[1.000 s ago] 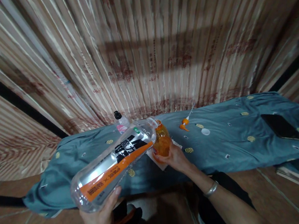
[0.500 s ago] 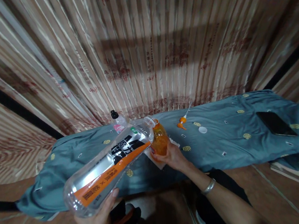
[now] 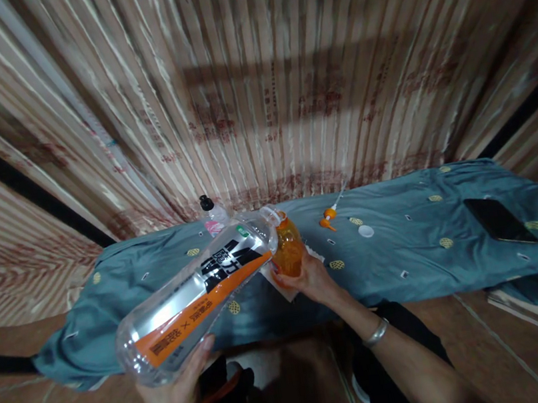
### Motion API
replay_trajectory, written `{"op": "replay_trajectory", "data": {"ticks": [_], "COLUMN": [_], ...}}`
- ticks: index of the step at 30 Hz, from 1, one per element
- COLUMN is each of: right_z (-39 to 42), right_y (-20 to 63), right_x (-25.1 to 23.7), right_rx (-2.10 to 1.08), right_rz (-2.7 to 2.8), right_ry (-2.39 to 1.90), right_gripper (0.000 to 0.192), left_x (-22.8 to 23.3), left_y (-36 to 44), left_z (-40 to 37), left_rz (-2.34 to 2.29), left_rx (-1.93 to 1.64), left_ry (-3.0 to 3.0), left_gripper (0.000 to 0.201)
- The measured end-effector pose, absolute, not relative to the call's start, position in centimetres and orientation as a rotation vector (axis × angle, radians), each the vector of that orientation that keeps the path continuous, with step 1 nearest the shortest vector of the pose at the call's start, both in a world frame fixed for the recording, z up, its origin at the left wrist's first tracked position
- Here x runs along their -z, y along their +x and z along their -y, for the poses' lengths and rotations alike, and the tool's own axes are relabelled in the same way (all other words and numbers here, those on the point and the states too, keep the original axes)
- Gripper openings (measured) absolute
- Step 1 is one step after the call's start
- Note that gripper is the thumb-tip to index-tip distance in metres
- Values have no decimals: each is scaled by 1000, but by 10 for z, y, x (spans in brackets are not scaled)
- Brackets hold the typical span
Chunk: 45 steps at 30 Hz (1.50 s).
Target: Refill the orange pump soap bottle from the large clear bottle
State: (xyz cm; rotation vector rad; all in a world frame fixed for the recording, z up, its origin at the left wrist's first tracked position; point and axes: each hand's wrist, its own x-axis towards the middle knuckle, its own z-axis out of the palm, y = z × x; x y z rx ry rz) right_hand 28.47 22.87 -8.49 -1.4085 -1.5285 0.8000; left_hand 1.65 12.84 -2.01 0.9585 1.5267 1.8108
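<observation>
The left hand (image 3: 177,397) is wrapped around the base of a large clear bottle (image 3: 196,293), which is tipped so its open mouth meets the top of a small orange bottle (image 3: 288,252). The right hand (image 3: 311,279) is closed around the lower part of that orange bottle, steadying it upright on the blue cloth (image 3: 408,255), a little left of the middle of the table and near its front edge. Pouring well here seems to call for keeping the two mouths lined up and touching, tilting the big bottle slowly, and holding the small one firmly so it does not tip under the weight. A white paper (image 3: 282,288) lies under the orange bottle. Further back stands a small bottle with a black cap (image 3: 212,215), just behind the big bottle's neck. To the right lie an orange pump head (image 3: 328,218), a white cap (image 3: 366,231) and, well apart at the far right, a dark phone (image 3: 499,221). None of these blocks the pour
</observation>
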Motion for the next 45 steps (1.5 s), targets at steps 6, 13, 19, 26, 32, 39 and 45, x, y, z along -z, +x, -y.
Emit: {"op": "replay_trajectory", "data": {"ticks": [6,13,19,26,32,39,45], "right_z": [-228,-229,-230,-230,-229,-228,-228], "right_y": [284,285,285,285,286,285,284], "right_x": [85,86,88,87,85,83,82], "right_rx": [-791,-782,-799,-784,-786,-795,-780], "right_rz": [1528,1534,1519,1547,1556,1553,1562], "right_ry": [-1370,-1396,-1395,-1377,-1373,-1355,-1365], "right_gripper": [76,78,77,75,75,66,65], "left_x": [20,13,13,7,9,-2,6], "left_y": [15,23,24,33,28,34,26], "left_z": [-128,-128,-126,-122,-121,-122,-123], "left_rz": [-1559,-1543,-1568,-1632,-1698,-1673,-1736], "left_rx": [-1800,-1826,-1831,-1783,-1736,-1792,-1757], "left_ry": [1000,1042,1005,971,1017,1057,1096], "left_gripper": [56,49,52,49,49,44,42]}}
